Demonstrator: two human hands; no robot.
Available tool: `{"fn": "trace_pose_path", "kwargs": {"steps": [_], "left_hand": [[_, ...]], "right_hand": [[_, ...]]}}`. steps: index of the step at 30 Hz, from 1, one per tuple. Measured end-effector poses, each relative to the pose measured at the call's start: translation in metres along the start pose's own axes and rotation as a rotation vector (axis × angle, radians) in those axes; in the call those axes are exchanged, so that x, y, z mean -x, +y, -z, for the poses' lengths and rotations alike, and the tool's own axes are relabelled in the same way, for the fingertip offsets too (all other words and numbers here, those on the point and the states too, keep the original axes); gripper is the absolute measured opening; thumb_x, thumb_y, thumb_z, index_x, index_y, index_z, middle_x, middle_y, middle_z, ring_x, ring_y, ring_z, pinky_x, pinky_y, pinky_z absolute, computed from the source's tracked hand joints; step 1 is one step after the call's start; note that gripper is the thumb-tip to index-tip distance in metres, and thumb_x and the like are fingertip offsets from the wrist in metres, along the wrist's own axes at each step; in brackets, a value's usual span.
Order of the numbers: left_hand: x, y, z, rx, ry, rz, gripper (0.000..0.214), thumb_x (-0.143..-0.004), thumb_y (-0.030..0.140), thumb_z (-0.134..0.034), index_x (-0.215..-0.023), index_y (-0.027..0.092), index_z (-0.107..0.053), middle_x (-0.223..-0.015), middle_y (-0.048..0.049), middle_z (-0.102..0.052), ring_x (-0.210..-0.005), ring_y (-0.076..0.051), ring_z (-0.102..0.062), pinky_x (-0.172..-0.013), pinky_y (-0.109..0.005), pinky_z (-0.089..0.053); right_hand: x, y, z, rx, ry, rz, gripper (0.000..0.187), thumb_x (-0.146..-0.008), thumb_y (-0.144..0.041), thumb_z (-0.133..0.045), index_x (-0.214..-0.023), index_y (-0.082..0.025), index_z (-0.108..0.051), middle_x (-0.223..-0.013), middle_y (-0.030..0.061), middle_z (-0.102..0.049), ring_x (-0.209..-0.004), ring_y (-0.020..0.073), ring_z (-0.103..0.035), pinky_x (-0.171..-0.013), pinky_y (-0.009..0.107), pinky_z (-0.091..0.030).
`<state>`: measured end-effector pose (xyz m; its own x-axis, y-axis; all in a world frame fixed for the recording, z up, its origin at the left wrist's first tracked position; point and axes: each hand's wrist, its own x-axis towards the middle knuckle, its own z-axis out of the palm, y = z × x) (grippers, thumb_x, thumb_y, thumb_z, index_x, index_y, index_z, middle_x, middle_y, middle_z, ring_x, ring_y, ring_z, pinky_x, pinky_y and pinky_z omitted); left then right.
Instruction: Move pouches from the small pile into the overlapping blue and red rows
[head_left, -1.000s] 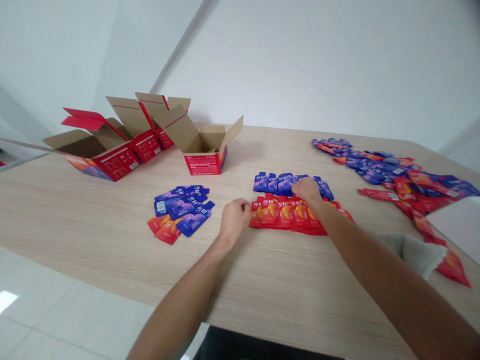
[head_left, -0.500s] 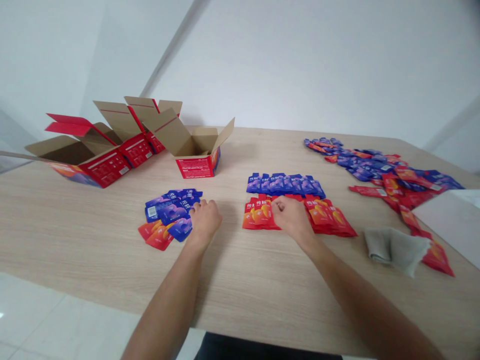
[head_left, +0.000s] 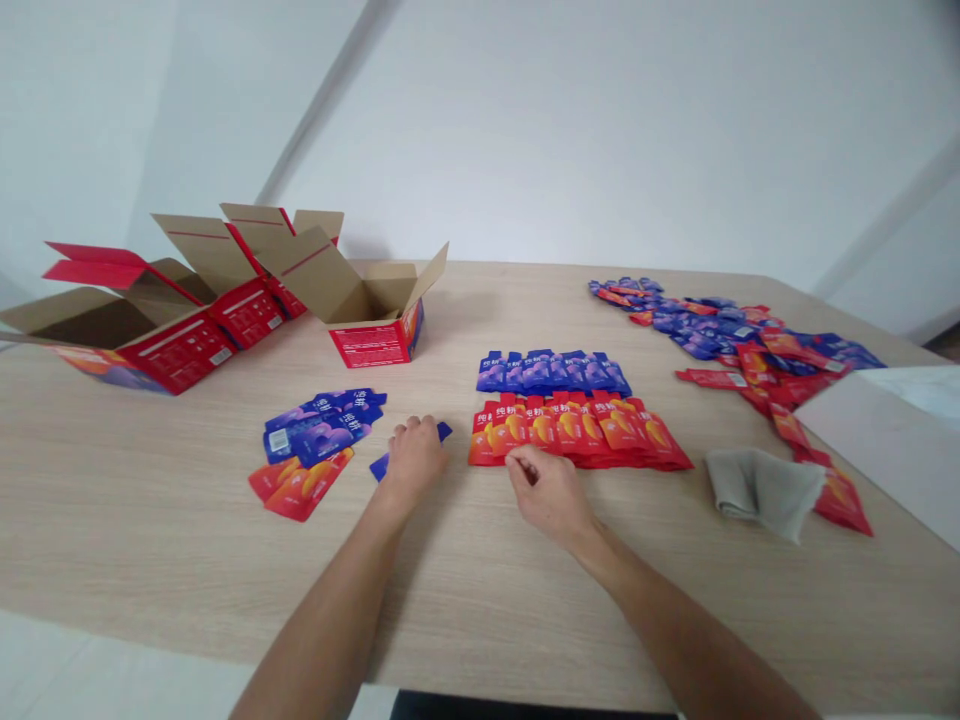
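My left hand [head_left: 413, 457] is closed over a blue sachet [head_left: 380, 466] that lies on the wooden table [head_left: 150, 520], just right of a small pile of blue and orange sachets [head_left: 311, 447]. My right hand [head_left: 546, 486] rests at the front edge of a neat row of orange sachets [head_left: 577, 430], fingers curled, nothing visibly in it. Behind that row lies a neat row of blue sachets [head_left: 553, 371].
Several open red cardboard boxes [head_left: 371, 310] stand at the back left. A large loose heap of blue and red sachets [head_left: 739, 335] spreads across the back right. A grey cloth [head_left: 765, 487] and a white sheet [head_left: 889, 440] lie at the right.
My left hand went from the orange row to the left pile and drew one blue sachet out to the right. My right hand pulled back from the blue row to the orange row's front edge.
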<state>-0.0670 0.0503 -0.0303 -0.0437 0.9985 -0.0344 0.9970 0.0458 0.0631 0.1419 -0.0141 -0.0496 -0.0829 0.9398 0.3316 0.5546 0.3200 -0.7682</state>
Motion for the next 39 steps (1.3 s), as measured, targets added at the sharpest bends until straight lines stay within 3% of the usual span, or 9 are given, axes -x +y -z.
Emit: {"fn": "trace_pose_path", "kwargs": {"steps": [6, 9, 12, 16, 20, 23, 25, 32, 39], "left_hand": [[-0.003, -0.003, 0.005, 0.09, 0.021, 0.038, 0.04, -0.073, 0.028, -0.066, -0.109, 0.011, -0.07, -0.115, -0.0224, -0.068, -0.108, -0.036, -0.063, -0.084, -0.038, -0.047], [-0.003, -0.004, 0.012, 0.302, -0.044, -0.03, 0.016, -0.076, 0.024, -0.062, -0.083, 0.016, -0.073, -0.088, -0.0146, -0.073, -0.087, -0.026, -0.066, -0.071, -0.031, -0.043], [0.001, 0.002, 0.017, 0.58, -0.019, -0.115, 0.022, -0.081, 0.027, -0.055, -0.064, 0.018, -0.066, -0.062, -0.0048, -0.063, -0.065, -0.019, -0.058, -0.061, -0.029, -0.037], [0.012, 0.018, 0.017, 1.046, -0.04, -0.2, 0.026, -0.084, 0.039, -0.058, -0.07, 0.017, -0.062, -0.061, 0.0018, -0.056, -0.057, -0.013, -0.048, -0.055, -0.025, -0.034], [0.018, 0.031, 0.014, 1.3, 0.021, -0.2, 0.031, -0.083, 0.046, -0.064, -0.073, 0.017, -0.059, -0.063, 0.0039, -0.053, -0.058, -0.011, -0.044, -0.056, -0.023, -0.036], [0.019, 0.036, 0.013, 1.381, 0.079, -0.168, 0.032, -0.081, 0.047, -0.07, -0.074, 0.016, -0.062, -0.066, 0.0033, -0.055, -0.06, -0.01, -0.046, -0.058, -0.022, -0.037], [0.02, 0.038, 0.014, 1.452, 0.017, -0.16, 0.035, -0.08, 0.05, -0.071, -0.077, 0.015, -0.064, -0.068, 0.0022, -0.058, -0.06, -0.01, -0.048, -0.057, -0.022, -0.038], [0.034, 0.048, 0.012, 1.342, -0.529, -0.256, 0.035, -0.071, 0.047, -0.079, -0.072, 0.014, -0.066, -0.062, -0.0018, -0.064, -0.055, -0.013, -0.058, -0.057, -0.026, -0.046], [0.032, 0.049, 0.004, 1.32, -0.395, -0.238, 0.028, -0.074, 0.04, -0.072, -0.063, 0.014, -0.066, -0.053, -0.0014, -0.062, -0.048, -0.011, -0.053, -0.052, -0.025, -0.041]], "right_hand": [[0.005, 0.006, -0.006, -0.006, -0.059, 0.025, 0.019, -0.091, -0.022, -0.053, -0.081, -0.02, -0.068, -0.068, -0.0009, -0.065, -0.058, 0.0134, -0.057, -0.057, 0.024, -0.036], [0.005, 0.007, -0.007, -0.022, -0.074, 0.008, 0.018, -0.091, -0.023, -0.054, -0.081, -0.02, -0.069, -0.066, -0.0011, -0.064, -0.056, 0.0134, -0.055, -0.056, 0.024, -0.037], [0.005, 0.007, -0.008, -0.08, -0.09, -0.026, 0.019, -0.093, -0.027, -0.055, -0.082, -0.019, -0.068, -0.064, -0.0014, -0.062, -0.055, 0.0133, -0.054, -0.054, 0.023, -0.037], [0.002, 0.005, -0.008, -0.248, -0.137, -0.048, 0.026, -0.098, -0.039, -0.053, -0.093, -0.018, -0.068, -0.078, 0.0014, -0.066, -0.066, 0.0148, -0.058, -0.06, 0.024, -0.042], [-0.001, 0.007, -0.007, -0.425, -0.227, -0.131, 0.042, -0.096, -0.054, -0.053, -0.075, -0.018, -0.058, -0.066, -0.0006, -0.056, -0.059, 0.0134, -0.05, -0.053, 0.023, -0.037], [-0.003, 0.009, -0.004, -0.479, -0.253, -0.141, 0.043, -0.094, -0.056, -0.057, -0.073, -0.018, -0.056, -0.063, -0.0024, -0.05, -0.056, 0.0122, -0.044, -0.051, 0.023, -0.033], [-0.003, 0.01, -0.002, -0.485, -0.212, -0.136, 0.042, -0.094, -0.055, -0.058, -0.076, -0.018, -0.057, -0.064, -0.0024, -0.05, -0.057, 0.0123, -0.043, -0.052, 0.024, -0.032], [-0.007, 0.011, 0.006, -0.408, 0.108, -0.147, 0.04, -0.096, -0.054, -0.056, -0.08, -0.018, -0.06, -0.072, 0.002, -0.059, -0.067, 0.0163, -0.051, -0.059, 0.026, -0.04], [-0.008, 0.007, 0.012, -0.527, -0.036, -0.233, 0.041, -0.091, -0.057, -0.061, -0.083, -0.017, -0.061, -0.069, 0.0005, -0.057, -0.061, 0.0145, -0.051, -0.054, 0.024, -0.039]]}}
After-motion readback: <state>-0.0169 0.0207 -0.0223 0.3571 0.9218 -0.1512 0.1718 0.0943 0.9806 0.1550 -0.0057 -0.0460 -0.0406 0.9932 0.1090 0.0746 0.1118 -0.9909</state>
